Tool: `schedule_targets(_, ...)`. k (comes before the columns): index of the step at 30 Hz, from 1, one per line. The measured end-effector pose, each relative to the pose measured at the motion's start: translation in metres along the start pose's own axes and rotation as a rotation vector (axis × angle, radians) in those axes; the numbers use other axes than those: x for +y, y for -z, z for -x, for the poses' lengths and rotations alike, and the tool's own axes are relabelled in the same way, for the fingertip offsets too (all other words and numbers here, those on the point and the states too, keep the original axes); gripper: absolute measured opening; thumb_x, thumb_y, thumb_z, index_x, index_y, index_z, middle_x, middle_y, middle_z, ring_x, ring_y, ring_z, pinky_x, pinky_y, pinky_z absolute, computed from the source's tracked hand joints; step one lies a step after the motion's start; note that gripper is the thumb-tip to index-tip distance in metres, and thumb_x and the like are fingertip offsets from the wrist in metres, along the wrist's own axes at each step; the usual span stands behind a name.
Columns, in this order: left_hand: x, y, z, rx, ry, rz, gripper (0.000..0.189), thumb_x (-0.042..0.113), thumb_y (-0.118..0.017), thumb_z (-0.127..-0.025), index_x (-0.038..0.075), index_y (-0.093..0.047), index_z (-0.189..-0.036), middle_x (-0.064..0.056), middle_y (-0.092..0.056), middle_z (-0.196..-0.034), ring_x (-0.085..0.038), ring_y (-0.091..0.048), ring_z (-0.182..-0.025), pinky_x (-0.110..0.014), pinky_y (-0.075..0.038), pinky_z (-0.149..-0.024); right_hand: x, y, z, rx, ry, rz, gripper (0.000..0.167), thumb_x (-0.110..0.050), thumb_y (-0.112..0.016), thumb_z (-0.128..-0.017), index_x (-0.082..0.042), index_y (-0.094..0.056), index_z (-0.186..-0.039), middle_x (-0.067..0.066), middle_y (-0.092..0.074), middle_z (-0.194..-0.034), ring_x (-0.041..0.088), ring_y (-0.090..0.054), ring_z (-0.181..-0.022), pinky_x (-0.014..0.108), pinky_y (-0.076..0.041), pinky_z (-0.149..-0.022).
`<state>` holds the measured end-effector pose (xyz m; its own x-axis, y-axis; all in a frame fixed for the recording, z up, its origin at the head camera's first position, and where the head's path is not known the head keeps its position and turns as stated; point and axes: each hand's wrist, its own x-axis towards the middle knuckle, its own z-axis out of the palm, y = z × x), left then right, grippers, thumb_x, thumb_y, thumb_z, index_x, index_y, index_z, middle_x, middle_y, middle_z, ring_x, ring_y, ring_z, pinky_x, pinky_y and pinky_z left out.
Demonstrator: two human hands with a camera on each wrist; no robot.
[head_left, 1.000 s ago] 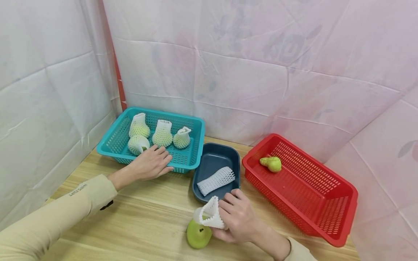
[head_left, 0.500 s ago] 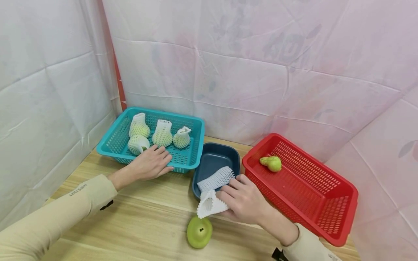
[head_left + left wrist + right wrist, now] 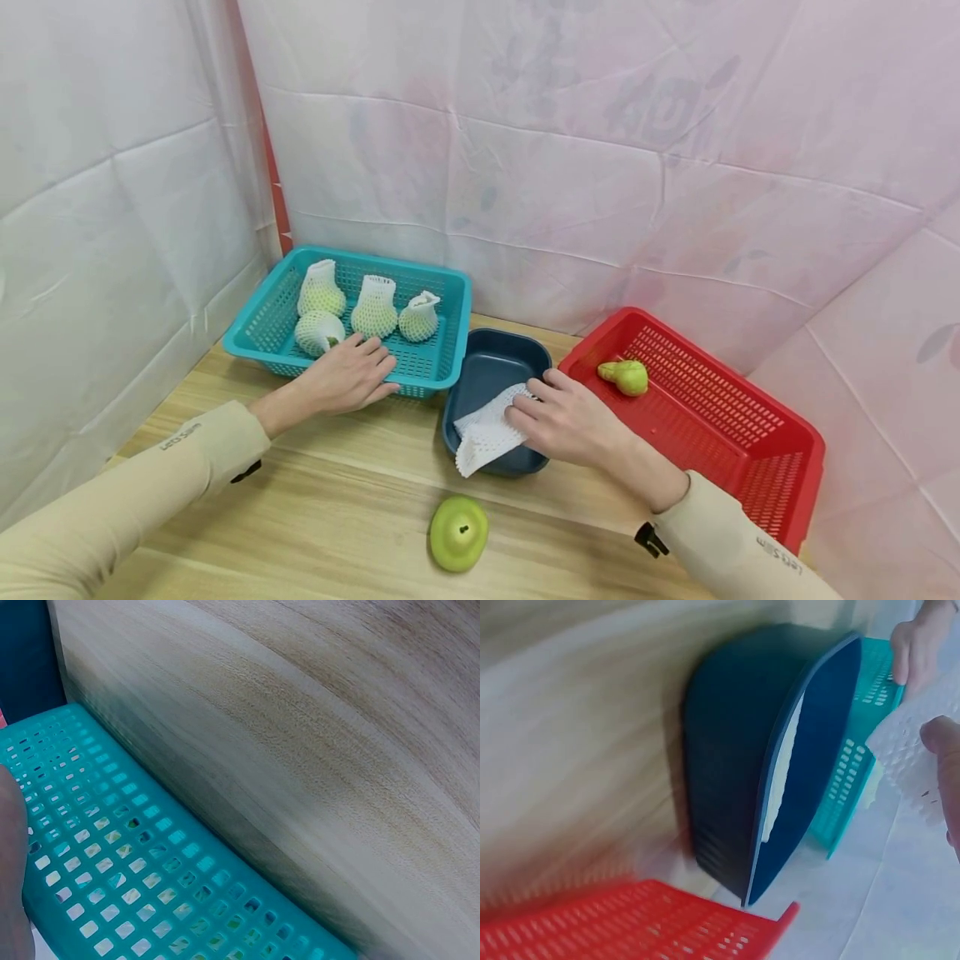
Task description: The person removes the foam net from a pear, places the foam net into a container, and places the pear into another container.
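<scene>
My right hand (image 3: 566,421) pinches a white foam net sleeve (image 3: 480,448) over the dark blue tray (image 3: 491,358). In the right wrist view the held sleeve hangs from the thumb, above the tray, while another foam net sleeve (image 3: 783,769) lies inside. Farther left, my left hand (image 3: 341,375) holds the front rim of the teal basket (image 3: 442,379), its fingers bent over the edge. Inside that basket sit several pears in foam nets (image 3: 373,312). A bare green pear (image 3: 459,533) stands on the table, stem up, below the tray.
A red basket (image 3: 705,442) stands right of the tray with one green pear (image 3: 628,377) inside; my right forearm crosses its near side. The wooden table (image 3: 322,517) ends at white and pink cloth (image 3: 562,217) behind.
My right hand has lifted the foam net sleeve off the green pear and carried it up and away to the tray. The left hand has stayed on the teal basket.
</scene>
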<state>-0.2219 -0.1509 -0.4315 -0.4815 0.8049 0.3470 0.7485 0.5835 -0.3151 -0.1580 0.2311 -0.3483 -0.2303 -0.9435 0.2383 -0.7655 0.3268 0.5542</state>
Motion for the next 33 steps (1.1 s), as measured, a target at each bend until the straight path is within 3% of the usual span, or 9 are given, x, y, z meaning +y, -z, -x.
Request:
schedule_targets(5, 0.000, 0.000, 0.000, -0.025, 0.011, 0.004, 0.066, 0.052, -0.005, -0.113, 0.012, -0.054, -0.092, -0.002, -0.060, -0.082, -0.023, -0.050, -0.081, -0.038, -0.040, -0.076, 0.009, -0.006, -0.002, -0.085, 0.039, 0.010, 0.041, -0.041, -0.086, -0.080, -0.018, -0.066, -0.107, -0.005, -0.075, -0.106, 0.017, -0.061, -0.096, 0.034, -0.046, -0.087)
schedule_targets(11, 0.000, 0.001, 0.000, -0.015, 0.007, 0.005, 0.065, 0.052, -0.008, -0.113, 0.012, -0.054, -0.092, -0.002, -0.060, -0.083, -0.023, -0.050, -0.080, -0.037, -0.040, -0.075, 0.016, -0.016, -0.003, -0.126, 0.068, 0.030, 0.032, -0.034, -0.083, -0.085, -0.018, -0.066, -0.107, -0.004, -0.075, -0.107, 0.018, -0.061, -0.096, 0.034, -0.046, -0.086)
schedule_targets(16, 0.000, 0.003, -0.001, -0.017, 0.005, 0.001, 0.057, 0.053, -0.022, -0.114, 0.011, -0.054, -0.092, -0.002, -0.062, -0.084, -0.023, -0.052, -0.081, -0.037, -0.041, -0.075, 0.021, -0.026, -0.003, -0.190, 0.087, 0.046, 0.028, -0.032, -0.081, -0.090, -0.017, -0.066, -0.109, -0.003, -0.074, -0.108, 0.019, -0.061, -0.098, 0.034, -0.046, -0.087)
schedule_targets(22, 0.001, 0.004, -0.001, -0.041, 0.010, -0.001, 0.047, 0.052, -0.039, -0.112, 0.011, -0.055, -0.094, -0.002, -0.062, -0.085, -0.024, -0.052, -0.083, -0.037, -0.041, -0.076, 0.028, -0.039, -0.003, -0.269, 0.092, 0.022, 0.036, -0.032, -0.082, -0.090, -0.017, -0.068, -0.119, -0.002, -0.074, -0.117, 0.020, -0.061, -0.104, 0.034, -0.049, -0.092)
schedule_targets(33, 0.001, 0.003, -0.001, -0.042, 0.013, -0.003, 0.042, 0.050, -0.049, -0.109, 0.012, -0.055, -0.093, -0.001, -0.064, -0.087, -0.023, -0.052, -0.083, -0.037, -0.042, -0.077, 0.036, -0.064, -0.009, -0.268, 0.130, 0.102, 0.028, -0.026, -0.080, -0.093, -0.018, -0.070, -0.118, -0.003, -0.074, -0.118, 0.020, -0.060, -0.106, 0.032, -0.048, -0.090)
